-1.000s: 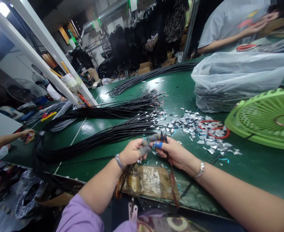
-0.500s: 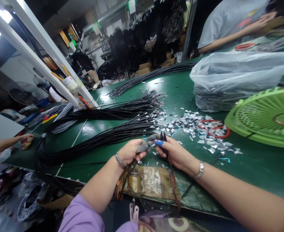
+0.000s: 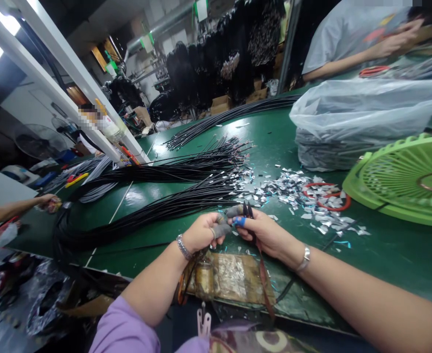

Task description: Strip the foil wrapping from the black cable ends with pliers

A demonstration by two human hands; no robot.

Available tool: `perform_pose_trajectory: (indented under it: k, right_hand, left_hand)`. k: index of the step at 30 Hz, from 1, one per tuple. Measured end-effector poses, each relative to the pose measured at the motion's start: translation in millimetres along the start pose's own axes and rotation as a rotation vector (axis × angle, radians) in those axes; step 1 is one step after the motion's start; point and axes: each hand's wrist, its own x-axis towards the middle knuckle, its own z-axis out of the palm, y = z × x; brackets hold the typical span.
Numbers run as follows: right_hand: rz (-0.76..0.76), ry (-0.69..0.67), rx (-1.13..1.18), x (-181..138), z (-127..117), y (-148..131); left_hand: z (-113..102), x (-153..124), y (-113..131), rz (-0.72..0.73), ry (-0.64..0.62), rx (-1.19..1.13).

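My left hand (image 3: 205, 232) is closed in a pinch, with grey coverings on its fingertips. It grips the end of a black cable (image 3: 142, 247) that runs in from the left; the tip is hidden by the fingers. My right hand (image 3: 263, 229) meets it, blue tape round the thumb and grey on the index finger. Against its palm it holds dark scissors (image 3: 248, 210), blades pointing up and away. Beyond both hands lies a bundle of black cables (image 3: 171, 205), cut ends facing right, next to scattered silvery foil scraps (image 3: 285, 189).
A worn taped board (image 3: 234, 277) lies at the green table's (image 3: 267, 147) near edge. On the right are a green fan (image 3: 403, 181), red rings (image 3: 333, 201) and a plastic-wrapped stack (image 3: 348, 127). A co-worker (image 3: 341, 39) sits opposite; another person's hand (image 3: 48, 202) is at left.
My left thumb has moved right, closer to my right fingertips, and the right thumb has shifted slightly inward. At the left, the other person's hand has moved right and up.
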Motion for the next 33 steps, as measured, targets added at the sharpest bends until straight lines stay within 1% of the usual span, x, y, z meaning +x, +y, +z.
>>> perform_pose_trajectory:
  k: [3, 6, 8, 9, 11, 15, 16, 17, 18, 21, 23, 26, 29, 33]
  right_hand:
    - [-0.09, 0.008, -0.162, -1, -1, 0]
    - [-0.251, 0.04, -0.411, -1, -2, -2]
    - [-0.324, 0.07, -0.498, 0, -3, -3]
    - [-0.33, 0.083, -0.5, 0, -3, -4]
    - [-0.295, 0.103, -0.449, 0, -3, -3]
    - [-0.108, 0.068, -0.34, 2, -4, 2]
    - [-0.09, 0.059, -0.349, 3, -5, 4]
    - [-0.107, 0.056, -0.389, 4, -6, 5]
    - [-0.161, 0.064, -0.459, 4, -8, 6]
    - [-0.409, 0.11, -0.776, 3, -12, 6]
    - [-0.507, 0.131, -0.979, 0, -14, 6]
    - [-0.557, 0.136, -1.171, -5, -15, 5]
    - [-0.587, 0.126, -1.251, -6, -14, 6]
    - [-0.624, 0.124, -1.335, -5, -13, 7]
  left_hand:
    - [3, -2, -5, 0.083, 0.066, 0.139]
    - [5, -3, -6, 0.181, 0.167, 0.265]
    - [6, -3, -5, 0.167, 0.17, 0.255]
    - [6, -2, -4, 0.142, 0.153, 0.21]
    - [6, -2, -1, 0.088, 0.109, 0.095]
    - [5, -4, 3, 0.038, 0.07, -0.024]
    - [5, -4, 3, 0.032, 0.063, -0.042]
    - [4, -4, 3, 0.031, 0.064, -0.062]
    - [4, -4, 4, 0.034, 0.073, -0.082]
    - [2, -2, 5, 0.048, 0.139, -0.148]
    - [1, -2, 6, 0.052, 0.18, -0.185]
    - [0, -1, 6, 0.032, 0.2, -0.212]
    - [-1, 0, 5, 0.017, 0.202, -0.206]
    - [1, 1, 4, 0.036, 0.187, -0.199]
